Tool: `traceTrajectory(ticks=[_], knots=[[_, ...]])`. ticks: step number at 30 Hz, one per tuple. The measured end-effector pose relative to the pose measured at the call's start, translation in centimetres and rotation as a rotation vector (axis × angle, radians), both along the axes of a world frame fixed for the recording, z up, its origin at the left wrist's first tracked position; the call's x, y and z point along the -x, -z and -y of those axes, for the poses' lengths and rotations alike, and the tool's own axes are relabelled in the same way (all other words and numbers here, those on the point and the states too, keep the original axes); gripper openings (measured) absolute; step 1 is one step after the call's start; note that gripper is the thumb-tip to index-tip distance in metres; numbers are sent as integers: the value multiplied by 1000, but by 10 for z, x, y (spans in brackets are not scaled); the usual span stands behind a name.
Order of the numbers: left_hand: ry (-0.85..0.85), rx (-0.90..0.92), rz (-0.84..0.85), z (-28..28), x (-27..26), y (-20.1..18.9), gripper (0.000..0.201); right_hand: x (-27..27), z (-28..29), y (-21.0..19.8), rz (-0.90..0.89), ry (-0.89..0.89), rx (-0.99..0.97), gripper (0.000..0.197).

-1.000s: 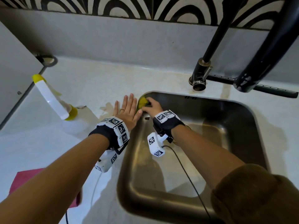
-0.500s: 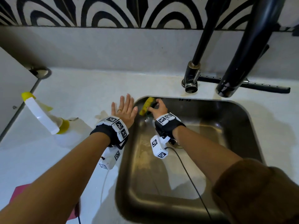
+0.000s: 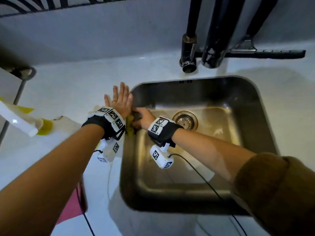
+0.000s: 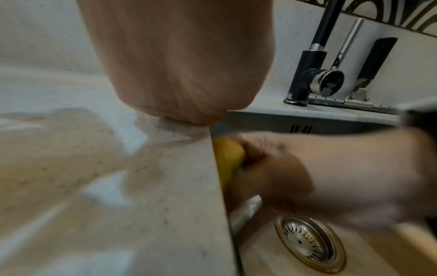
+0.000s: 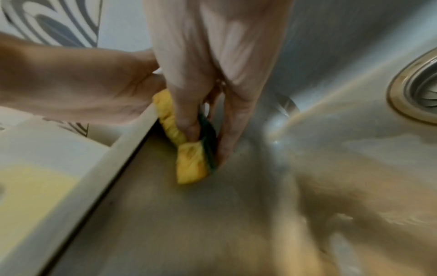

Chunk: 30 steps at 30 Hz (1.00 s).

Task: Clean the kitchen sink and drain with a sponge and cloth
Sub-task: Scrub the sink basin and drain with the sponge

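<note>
Right hand (image 5: 212, 78) gripping sponge (image 5: 189, 158) at sink (image 3: 255, 116) left edge, left hand (image 3: 119, 103) flat on counter (image 3: 68, 92)

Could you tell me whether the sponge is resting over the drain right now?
No, the right hand presses the sponge against the sink's left wall, apart from the drain.

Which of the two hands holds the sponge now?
The right hand, inside the sink, grips the yellow sponge against the left wall. The left hand lies flat on the counter, holding nothing.
</note>
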<state>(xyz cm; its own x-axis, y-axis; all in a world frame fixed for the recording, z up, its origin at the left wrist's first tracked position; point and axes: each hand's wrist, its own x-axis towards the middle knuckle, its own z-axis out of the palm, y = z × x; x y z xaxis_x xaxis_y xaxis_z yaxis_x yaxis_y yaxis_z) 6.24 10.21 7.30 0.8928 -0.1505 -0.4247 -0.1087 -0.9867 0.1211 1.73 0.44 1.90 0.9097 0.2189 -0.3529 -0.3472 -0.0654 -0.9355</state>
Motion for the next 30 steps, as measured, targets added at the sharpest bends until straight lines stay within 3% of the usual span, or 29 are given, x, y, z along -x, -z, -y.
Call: traceTrajectory(ticks=[3, 7, 9, 15, 18, 23, 27, 30], knots=[[-9, -3, 19, 0, 2, 0, 50, 22, 9, 21, -92, -129, 2, 48], [-2, 13, 15, -4, 6, -3, 50, 21, 31, 37, -46, 122, 174, 52], [4, 17, 38, -5, 9, -2, 50, 8, 39, 42, -51, 242, 170, 54], [30, 5, 72, -7, 10, 2, 50, -24, 22, 37, 54, 218, 184, 43], [1, 12, 74, -6, 8, 7, 50, -29, -6, 22, 58, 269, 142, 26], [-24, 6, 132, -5, 5, 12, 49, -14, -13, 20, 86, 46, 383, 53], [-4, -9, 143, -7, 9, 13, 50, 33, -24, 12, 110, 122, 183, 21], [-22, 21, 133, -5, 15, 11, 50, 69, -17, 12, 117, -82, 196, 26]])
